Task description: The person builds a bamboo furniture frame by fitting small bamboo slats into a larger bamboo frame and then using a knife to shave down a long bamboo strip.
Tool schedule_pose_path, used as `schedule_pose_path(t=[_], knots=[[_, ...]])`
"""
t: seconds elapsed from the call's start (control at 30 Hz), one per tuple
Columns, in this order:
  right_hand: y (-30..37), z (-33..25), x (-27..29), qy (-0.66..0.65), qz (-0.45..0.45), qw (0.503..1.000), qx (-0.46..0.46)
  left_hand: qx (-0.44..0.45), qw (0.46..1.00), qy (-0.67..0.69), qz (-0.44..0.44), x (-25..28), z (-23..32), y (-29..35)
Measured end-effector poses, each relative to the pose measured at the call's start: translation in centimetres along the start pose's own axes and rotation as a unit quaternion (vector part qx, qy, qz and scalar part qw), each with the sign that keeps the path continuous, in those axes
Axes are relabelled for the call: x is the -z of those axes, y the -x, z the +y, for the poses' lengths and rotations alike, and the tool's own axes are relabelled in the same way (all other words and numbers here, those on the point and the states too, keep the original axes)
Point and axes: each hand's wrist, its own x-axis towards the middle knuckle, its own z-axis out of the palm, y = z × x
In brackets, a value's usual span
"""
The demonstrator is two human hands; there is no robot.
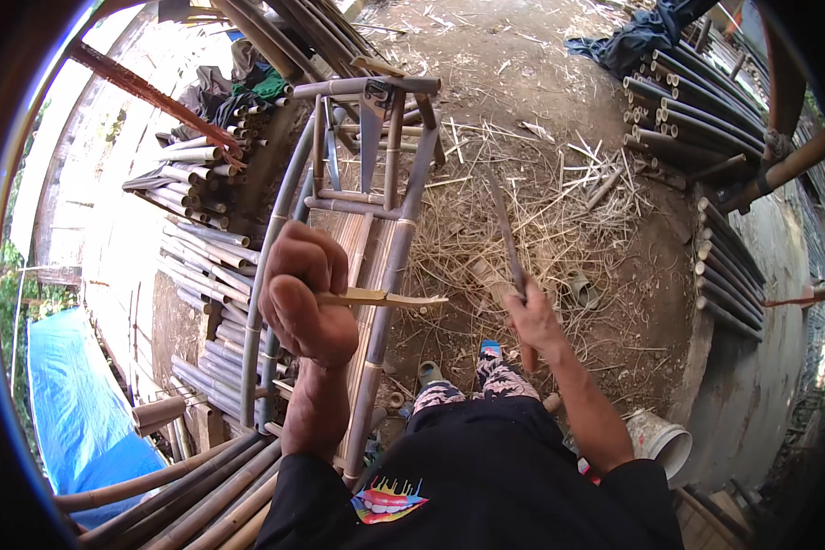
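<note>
My left hand (pixel 309 298) is closed in a fist around a short split bamboo strip (pixel 390 299), whose pale, thinned end points right. My right hand (pixel 534 319) grips the wooden handle of a long-bladed knife (pixel 506 225). Its dark blade reaches up and away from me, apart from the strip. Under and beyond my left hand stands a bamboo bench (pixel 397 261) with a slatted top and a raised frame at its far end. A hand saw (pixel 373 128) with a dark handle hangs on that frame, beside a second narrow blade (pixel 331 151).
Bamboo shavings (pixel 486 247) litter the dirt floor. Cut bamboo poles (pixel 202 238) are stacked at left, and more poles (pixel 706 110) at right. A blue tarp (pixel 82 394) lies far left. Near my right elbow is a white bucket (pixel 658 442). Long poles (pixel 192 486) cross the lower left.
</note>
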Motion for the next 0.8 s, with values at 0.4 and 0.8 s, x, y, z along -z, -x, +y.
schedule_pose_path(t=[0.4,0.8], knots=[[9.6,-3.6,-3.3,0.146,0.001,0.968,0.205,0.164,0.975,0.069,0.134,-1.0,-2.3,5.9],[7.2,-3.0,-6.4,0.238,-0.094,0.942,0.215,0.469,0.881,-0.003,0.064,2.6,4.8,8.6]])
